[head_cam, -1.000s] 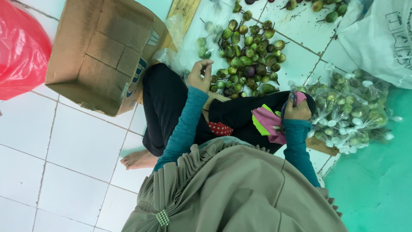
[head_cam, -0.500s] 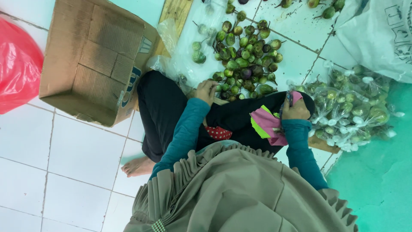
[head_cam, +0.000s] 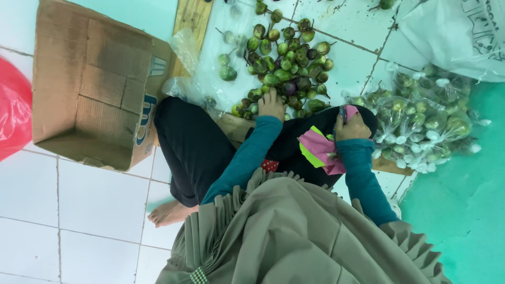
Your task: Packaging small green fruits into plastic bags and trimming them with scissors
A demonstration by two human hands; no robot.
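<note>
While the left hand (head_cam: pixel 272 103) rests fingers-down on the loose small round eggplants (head_cam: pixel 286 58) at upper centre, the right hand (head_cam: pixel 351 126) grips a pink-and-yellow cloth (head_cam: pixel 318 152); stray fruits could roll across the tiled floor (head_cam: pixel 84 200).

Both hands reach forward, left (head_cam: pixel 272 103) spread flat, right (head_cam: pixel 351 126) curled.

Produce packing spot, white tiled floor (head_cam: pixel 94 200), loose eggplants (head_cam: pixel 286 58), bagged eggplants (head_cam: pixel 421 121), cardboard box (head_cam: pixel 94 84)
</note>
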